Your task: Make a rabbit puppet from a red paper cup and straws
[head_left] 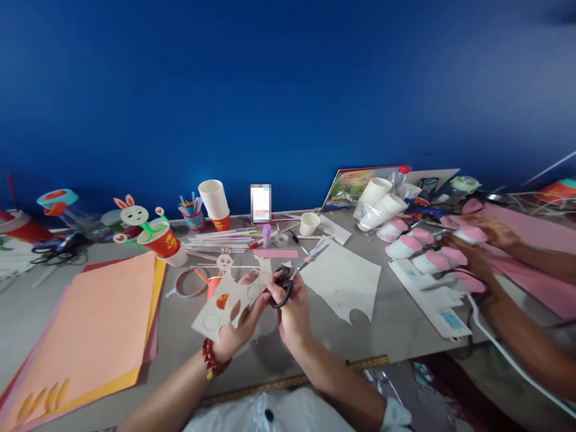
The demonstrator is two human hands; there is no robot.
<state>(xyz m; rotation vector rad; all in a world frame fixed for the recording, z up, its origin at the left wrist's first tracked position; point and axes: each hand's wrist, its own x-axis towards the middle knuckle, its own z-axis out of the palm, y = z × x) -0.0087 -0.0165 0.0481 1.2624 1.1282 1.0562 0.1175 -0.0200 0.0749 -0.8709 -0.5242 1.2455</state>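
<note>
My left hand grips a white paper sheet with cut-out gaps and drawn circles. In my right hand are black-handled scissors, their blades pointing up and away to the right, apart from the sheet. The two hands meet near the scissor handles. Just behind the held sheet stands a small rabbit figure with a white head, above a red paper cup that the sheet partly hides. To the right of the scissors lies a larger white sheet with a curved notch cut from its lower edge.
Coloured paper sheets are stacked at the left. Behind them a rabbit-headed cup stands near stacked white cups. A power strip and pink-and-white cups lie at the right, beside a co-worker's hands. A phone leans at the wall.
</note>
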